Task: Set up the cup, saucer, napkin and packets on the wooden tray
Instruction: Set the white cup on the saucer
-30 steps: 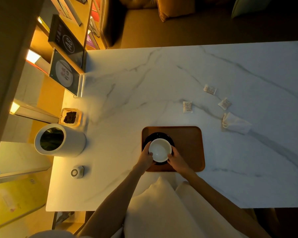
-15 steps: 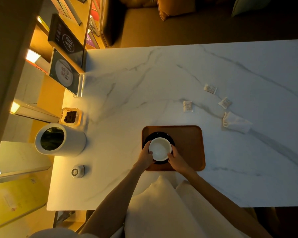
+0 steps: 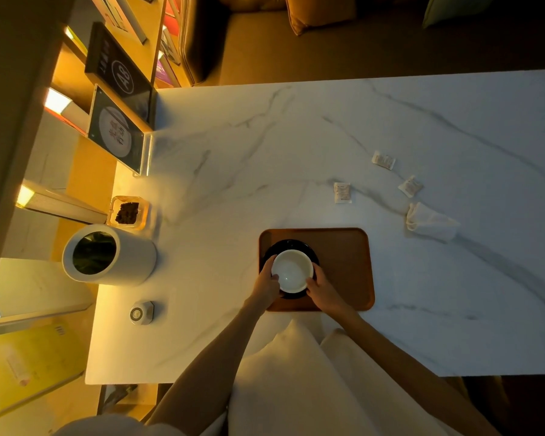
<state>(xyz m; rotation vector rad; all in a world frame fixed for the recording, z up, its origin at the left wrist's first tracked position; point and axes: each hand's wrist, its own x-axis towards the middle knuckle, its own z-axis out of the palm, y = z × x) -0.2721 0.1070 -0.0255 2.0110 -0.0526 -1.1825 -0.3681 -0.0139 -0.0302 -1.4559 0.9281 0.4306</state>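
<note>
A white cup sits on a black saucer at the left end of the wooden tray. My left hand grips the cup's left side and my right hand grips its right side. Three white packets lie on the marble table beyond the tray: one just behind it, one farther back, one to the right. A crumpled white napkin lies right of the tray's far corner.
A white cylindrical container lies on its side at the table's left edge, with a small glass jar of dark bits behind it and a small round device in front. An upright acrylic sign stands at the far left corner.
Both hands stay on the cup over the saucer; nothing else has visibly moved.
</note>
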